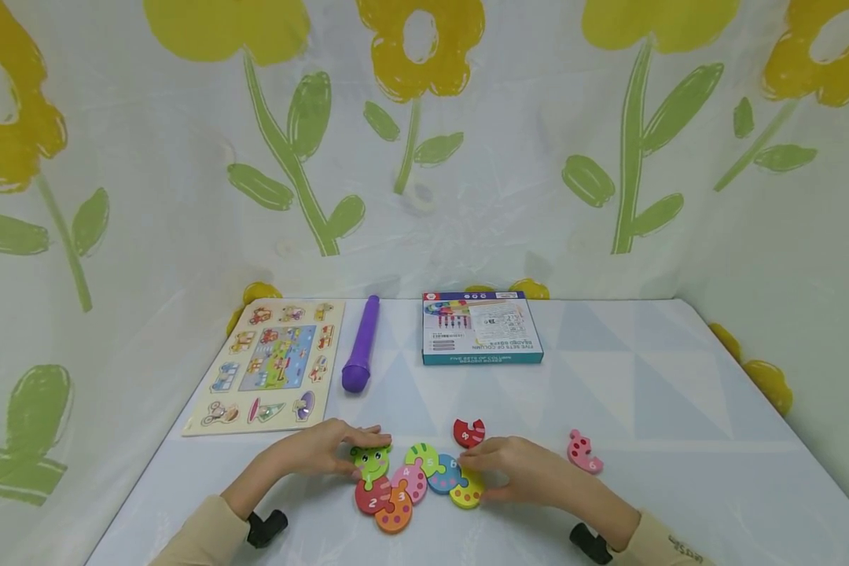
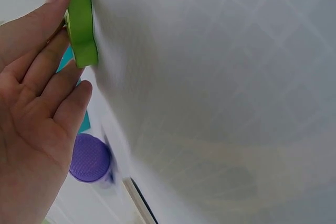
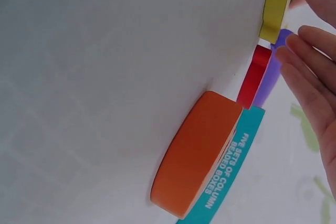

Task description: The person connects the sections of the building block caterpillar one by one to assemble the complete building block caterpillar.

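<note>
On the table a number caterpillar puzzle curves between the hands, from a green smiling head piece through red, orange, pink, green and blue pieces to a yellow spotted piece. My left hand pinches the head piece, its thumb lying along the green edge in the left wrist view. Around the yellow piece, my right hand has its fingers extended; in the right wrist view they sit close above its yellow edge. A loose red piece marked 8 lies just behind the right hand.
A pink spotted piece lies to the right. The right wrist view also shows an orange piece near the hand. Farther back are a picture puzzle board, a purple toy microphone and a flat box.
</note>
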A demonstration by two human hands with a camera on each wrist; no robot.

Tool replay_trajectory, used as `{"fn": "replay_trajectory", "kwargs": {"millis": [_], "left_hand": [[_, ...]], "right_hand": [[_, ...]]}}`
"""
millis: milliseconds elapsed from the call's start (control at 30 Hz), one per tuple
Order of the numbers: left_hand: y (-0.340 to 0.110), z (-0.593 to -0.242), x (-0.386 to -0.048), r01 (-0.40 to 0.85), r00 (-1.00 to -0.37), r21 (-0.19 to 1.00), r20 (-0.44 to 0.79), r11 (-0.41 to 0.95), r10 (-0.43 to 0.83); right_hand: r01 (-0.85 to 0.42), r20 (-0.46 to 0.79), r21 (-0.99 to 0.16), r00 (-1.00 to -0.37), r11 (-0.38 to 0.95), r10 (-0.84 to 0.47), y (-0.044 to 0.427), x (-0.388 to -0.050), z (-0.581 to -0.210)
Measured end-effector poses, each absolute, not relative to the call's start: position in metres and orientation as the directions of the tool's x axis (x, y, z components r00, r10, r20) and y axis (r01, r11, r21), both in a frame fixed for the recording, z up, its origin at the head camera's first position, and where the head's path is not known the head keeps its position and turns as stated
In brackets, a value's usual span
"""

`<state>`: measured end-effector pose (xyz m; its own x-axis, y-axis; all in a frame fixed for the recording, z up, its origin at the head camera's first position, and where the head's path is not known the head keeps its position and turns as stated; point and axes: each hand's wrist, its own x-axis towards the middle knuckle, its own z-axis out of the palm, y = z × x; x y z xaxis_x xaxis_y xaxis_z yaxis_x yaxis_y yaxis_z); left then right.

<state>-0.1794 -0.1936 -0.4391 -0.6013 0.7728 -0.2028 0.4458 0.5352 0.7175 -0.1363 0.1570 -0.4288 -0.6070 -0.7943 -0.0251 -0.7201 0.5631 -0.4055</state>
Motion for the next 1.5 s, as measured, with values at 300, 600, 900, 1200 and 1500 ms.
{"fn": "replay_trajectory", "kwargs": {"millis": [300,600,900,1200,1500], "left_hand": [[-0.196,-0.440,-0.180,0.455,-0.591,0.723,-0.191,0.519,0.784],[-0.197,-0.440,-0.178,0.450,-0.602,0.720,-0.192,0.528,0.775],[-0.202,-0.441,-0.174,0.424,-0.632,0.719,-0.200,0.550,0.748],[-0.201,-0.441,-0.164,0.435,-0.664,0.715,-0.156,0.548,0.731],[-0.197,-0.445,-0.159,0.430,-0.679,0.709,-0.155,0.559,0.718]], "right_hand": [[-0.639,0.001,-0.481,-0.685,0.600,-0.728,0.164,-0.136,-0.427],[-0.534,0.014,-0.454,-0.805,0.713,-0.594,0.165,-0.141,-0.425],[-0.512,0.055,-0.444,-0.835,0.735,-0.548,0.156,-0.144,-0.427],[-0.447,0.004,-0.451,-0.867,0.773,-0.499,0.144,-0.146,-0.427],[-0.466,0.011,-0.424,-0.860,0.777,-0.510,0.138,-0.155,-0.427]]}}
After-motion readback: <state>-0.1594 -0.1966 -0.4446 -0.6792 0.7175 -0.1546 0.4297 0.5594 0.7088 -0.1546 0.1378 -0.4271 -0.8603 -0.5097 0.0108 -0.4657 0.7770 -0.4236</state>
